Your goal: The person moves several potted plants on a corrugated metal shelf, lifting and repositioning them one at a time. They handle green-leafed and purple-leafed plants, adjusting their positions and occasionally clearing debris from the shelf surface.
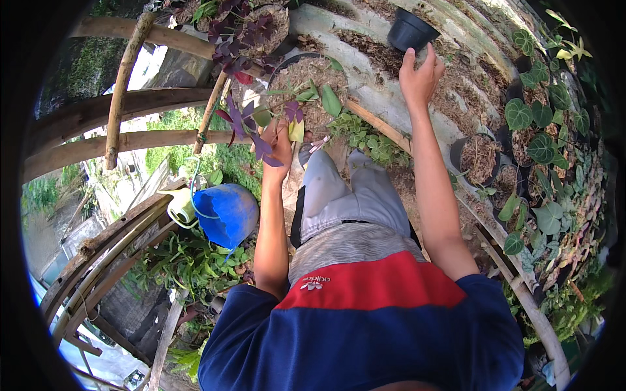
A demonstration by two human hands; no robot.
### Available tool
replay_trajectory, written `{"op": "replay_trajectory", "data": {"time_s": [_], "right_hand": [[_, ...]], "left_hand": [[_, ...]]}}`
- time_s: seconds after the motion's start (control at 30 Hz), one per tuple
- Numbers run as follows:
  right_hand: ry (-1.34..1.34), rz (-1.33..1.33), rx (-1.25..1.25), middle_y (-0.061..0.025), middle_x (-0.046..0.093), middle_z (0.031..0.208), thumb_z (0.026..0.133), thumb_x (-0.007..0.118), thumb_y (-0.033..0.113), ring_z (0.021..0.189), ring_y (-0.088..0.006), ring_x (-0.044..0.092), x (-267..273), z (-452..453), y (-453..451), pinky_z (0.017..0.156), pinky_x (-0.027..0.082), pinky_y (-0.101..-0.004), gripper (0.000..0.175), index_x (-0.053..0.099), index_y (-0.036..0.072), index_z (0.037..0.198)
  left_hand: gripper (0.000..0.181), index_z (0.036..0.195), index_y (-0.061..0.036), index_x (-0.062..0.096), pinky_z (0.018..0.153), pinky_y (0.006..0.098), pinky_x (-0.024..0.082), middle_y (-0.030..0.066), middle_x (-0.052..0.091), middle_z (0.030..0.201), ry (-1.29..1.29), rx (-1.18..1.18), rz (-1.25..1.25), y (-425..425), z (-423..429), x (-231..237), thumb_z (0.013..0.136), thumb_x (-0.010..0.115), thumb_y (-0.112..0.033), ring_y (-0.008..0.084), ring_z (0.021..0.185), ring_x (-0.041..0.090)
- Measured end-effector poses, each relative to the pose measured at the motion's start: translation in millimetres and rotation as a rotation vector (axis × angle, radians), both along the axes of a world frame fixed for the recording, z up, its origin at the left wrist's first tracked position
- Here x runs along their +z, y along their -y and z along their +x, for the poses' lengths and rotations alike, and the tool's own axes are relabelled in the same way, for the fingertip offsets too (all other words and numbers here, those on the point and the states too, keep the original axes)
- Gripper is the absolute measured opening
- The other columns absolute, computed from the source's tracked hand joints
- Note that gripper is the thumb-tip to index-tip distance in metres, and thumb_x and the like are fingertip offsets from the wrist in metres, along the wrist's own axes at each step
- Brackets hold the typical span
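Note:
My left hand (278,145) is closed around some sprigs (239,117) with purple, green and yellowish leaves. The sprigs lean over a large round pot (313,73) filled with dry brown litter. My right hand (423,80) reaches forward to a small black plastic pot (413,30), thumb and finger spread at its lower near side. Whether those fingers grip the pot or only touch it is unclear. The black pot stands on a corrugated sheet (374,93) strewn with dry litter; its inside cannot be seen.
Purple-leaved plants (242,29) grow in a pot at the upper left. On the right are litter-filled pots (477,159) and heart-leaved plants (543,146). A broken blue bucket (227,215) and a pale watering can (181,207) are beside wooden rails (124,141) on my left.

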State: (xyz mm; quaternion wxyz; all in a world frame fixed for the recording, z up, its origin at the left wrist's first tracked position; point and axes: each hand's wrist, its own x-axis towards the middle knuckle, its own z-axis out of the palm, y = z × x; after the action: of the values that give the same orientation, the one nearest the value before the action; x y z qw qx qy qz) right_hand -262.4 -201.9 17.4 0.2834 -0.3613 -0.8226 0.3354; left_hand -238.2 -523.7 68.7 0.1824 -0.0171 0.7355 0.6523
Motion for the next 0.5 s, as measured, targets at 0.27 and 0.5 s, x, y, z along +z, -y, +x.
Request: {"op": "replay_trajectory", "data": {"time_s": [0.27,0.5], "right_hand": [[-0.254,0.011,0.255,-0.0124,0.066,0.099,0.099,0.061,0.012,0.080,-0.0196,0.065,7,55,88,0.066,0.052,-0.0304,0.026,0.066,0.000,0.122],[0.007,-0.300,0.455,-0.0116,0.069,0.080,0.097,0.063,0.006,0.062,-0.0172,0.062,-159,155,271,0.057,0.049,-0.0301,0.014,0.071,0.002,0.107]], "left_hand": [[0.029,0.095,0.0020,0.058,0.064,0.0331,0.044,0.0075,0.062,0.079,-0.300,-0.055,-0.413,78,13,-7,0.108,0.045,-0.021,0.0148,0.069,0.053],[0.026,0.085,-0.0001,0.053,0.059,0.0272,0.032,0.0002,0.049,0.074,-0.010,-0.026,-0.453,224,68,-103,0.107,0.048,-0.013,0.0067,0.070,0.040]]}}
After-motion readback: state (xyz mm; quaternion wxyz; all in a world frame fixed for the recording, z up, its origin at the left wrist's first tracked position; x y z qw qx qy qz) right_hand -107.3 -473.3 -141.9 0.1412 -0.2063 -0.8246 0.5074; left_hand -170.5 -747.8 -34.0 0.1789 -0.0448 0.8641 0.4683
